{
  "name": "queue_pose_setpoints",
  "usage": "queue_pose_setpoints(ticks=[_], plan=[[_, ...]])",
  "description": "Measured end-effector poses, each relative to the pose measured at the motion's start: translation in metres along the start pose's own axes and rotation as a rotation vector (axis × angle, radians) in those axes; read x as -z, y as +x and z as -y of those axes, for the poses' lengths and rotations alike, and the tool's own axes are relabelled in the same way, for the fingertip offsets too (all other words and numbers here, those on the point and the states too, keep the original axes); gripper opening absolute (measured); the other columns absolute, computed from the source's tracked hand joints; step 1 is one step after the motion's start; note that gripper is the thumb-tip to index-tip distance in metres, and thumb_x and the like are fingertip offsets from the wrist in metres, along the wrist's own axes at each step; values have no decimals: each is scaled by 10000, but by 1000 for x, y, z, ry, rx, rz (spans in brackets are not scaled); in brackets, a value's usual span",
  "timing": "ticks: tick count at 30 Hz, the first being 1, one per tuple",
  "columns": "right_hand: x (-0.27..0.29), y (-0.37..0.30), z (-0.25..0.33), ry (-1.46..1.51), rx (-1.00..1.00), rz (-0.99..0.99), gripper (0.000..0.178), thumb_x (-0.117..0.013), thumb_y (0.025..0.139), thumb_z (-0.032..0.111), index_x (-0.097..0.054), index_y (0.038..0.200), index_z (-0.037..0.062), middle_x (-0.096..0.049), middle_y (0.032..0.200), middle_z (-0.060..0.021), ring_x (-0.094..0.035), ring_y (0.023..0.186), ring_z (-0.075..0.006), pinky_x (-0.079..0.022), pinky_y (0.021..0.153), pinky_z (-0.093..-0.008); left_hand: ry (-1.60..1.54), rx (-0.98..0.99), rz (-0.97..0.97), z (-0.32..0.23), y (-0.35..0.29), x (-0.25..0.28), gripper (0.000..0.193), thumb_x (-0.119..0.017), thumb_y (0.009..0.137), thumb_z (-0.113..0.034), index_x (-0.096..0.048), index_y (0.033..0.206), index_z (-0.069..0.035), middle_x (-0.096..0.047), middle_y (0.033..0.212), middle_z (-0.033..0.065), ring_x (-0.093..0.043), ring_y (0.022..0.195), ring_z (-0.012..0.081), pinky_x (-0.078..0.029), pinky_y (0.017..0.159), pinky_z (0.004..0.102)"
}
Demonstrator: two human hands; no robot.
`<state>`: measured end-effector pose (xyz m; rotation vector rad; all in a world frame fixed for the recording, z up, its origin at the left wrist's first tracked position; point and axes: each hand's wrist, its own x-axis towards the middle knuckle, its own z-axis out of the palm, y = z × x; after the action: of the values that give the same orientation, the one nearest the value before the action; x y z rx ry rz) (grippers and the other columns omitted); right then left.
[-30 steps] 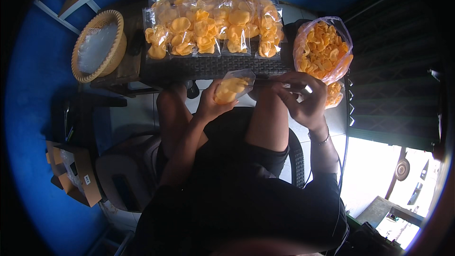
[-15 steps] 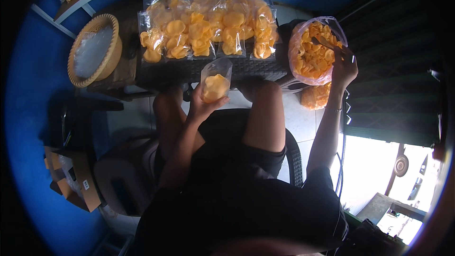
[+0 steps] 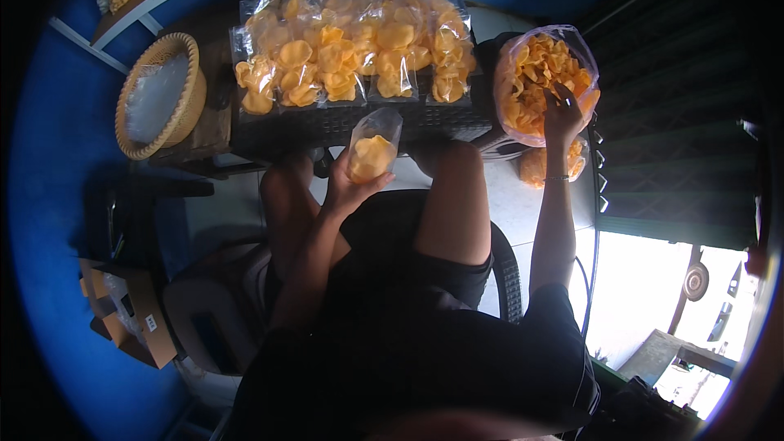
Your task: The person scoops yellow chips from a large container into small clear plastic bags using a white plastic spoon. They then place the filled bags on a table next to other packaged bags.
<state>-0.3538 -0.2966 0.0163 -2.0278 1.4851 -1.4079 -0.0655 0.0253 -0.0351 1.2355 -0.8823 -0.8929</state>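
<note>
My left hand [image 3: 357, 186] is closed round the lower part of a clear plastic bag [image 3: 378, 125], its mouth tilted up. Round orange-yellow chips [image 3: 371, 158] show inside it, above my knees. At the right, my right hand [image 3: 563, 117] reaches into a large pinkish see-through bag [image 3: 504, 57] heaped with loose orange chips [image 3: 545, 61]. Its fingers are bent and apart among the chips, with the tips partly hidden; I see no chip clearly held.
Several filled clear packets [image 3: 335, 65] lie in rows on a dark woven-pattern table [image 3: 327, 126]. Left of them, a woven basket [image 3: 196, 90] holds clear plastic bags. Another bag of chips [image 3: 535, 165] sits below the large one. An opened cardboard box [image 3: 147, 318] stands lower left.
My right hand has moved left and down from the large bag's right edge into the chips. My left hand keeps hold of the small bag in nearly the same place.
</note>
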Motion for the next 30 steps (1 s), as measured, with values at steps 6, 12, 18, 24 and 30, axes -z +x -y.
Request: queue_pose_setpoints(ticks=[6,12,18,24,30], plan=[[19,-2,31,-266,49,73,271,-783,847,168,-727,1088,59,-757,877,-86,-686,659,-115,-524,622,-265,21,-6,15,3,0,2,573,-854,751,-136,-563,1228,-8,-658,1078,43,-629,981,110,-513,878,277],[12,15,31,-102,391,211,283,-759,859,184,-725,1126,99,-763,944,-81,-738,739,-194,-567,694,-323,53,-19,13,-1,2,-2,585,-852,753,-140,-559,1240,-3,-658,1091,48,-630,987,116,-513,881,279],[6,20,28,-285,106,168,236,-760,856,212,-736,1070,115,-765,898,-54,-738,765,-194,-556,681,-307,63,-13,20,-2,1,0,593,-856,747,-140,-559,1242,-5,-656,1096,48,-629,993,117,-514,884,284],[9,26,28,-407,246,-158,234,-785,833,287,-753,962,95,-757,814,-22,-700,673,-154,-531,643,-278,84,-16,16,-2,2,1,585,-861,741,-139,-565,1230,-13,-655,1086,46,-628,975,115,-518,872,284],[35,22,46,-252,234,-219,184,-823,807,211,-760,934,93,-739,763,-9,-657,607,-91,-506,584,-240,-129,59,-54,-8,3,-1,504,-820,797,-203,-584,1204,-24,-653,1070,49,-637,977,131,-520,874,297]])
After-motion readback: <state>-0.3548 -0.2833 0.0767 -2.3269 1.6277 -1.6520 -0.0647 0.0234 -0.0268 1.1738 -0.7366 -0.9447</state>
